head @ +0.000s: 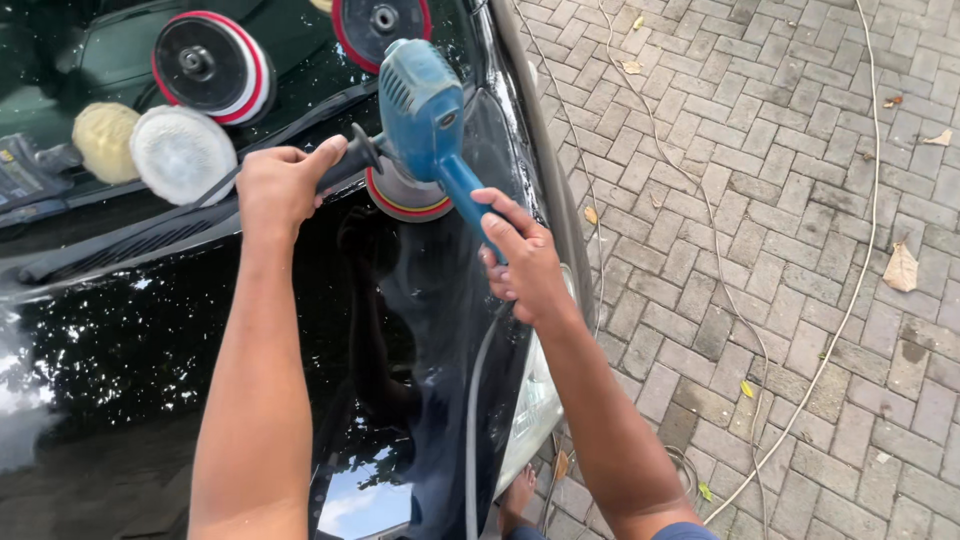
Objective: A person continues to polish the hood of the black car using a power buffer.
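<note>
A blue electric polisher (425,115) rests pad-down on the glossy black car hood (150,350), near the hood's right edge by the windscreen. Its round pad (405,200) has a red and yellow rim. My left hand (280,185) is closed around the black side handle. My right hand (520,255) grips the blue rear handle, and the grey power cord (472,420) hangs down from it over the hood.
On the windscreen (110,50) lie two black-and-red backing discs (212,65), a white wool pad (183,153) and a yellow pad (103,140). A wiper (130,235) runs along the glass base. To the right are brick paving (780,250), loose cables (850,290) and dry leaves (900,268).
</note>
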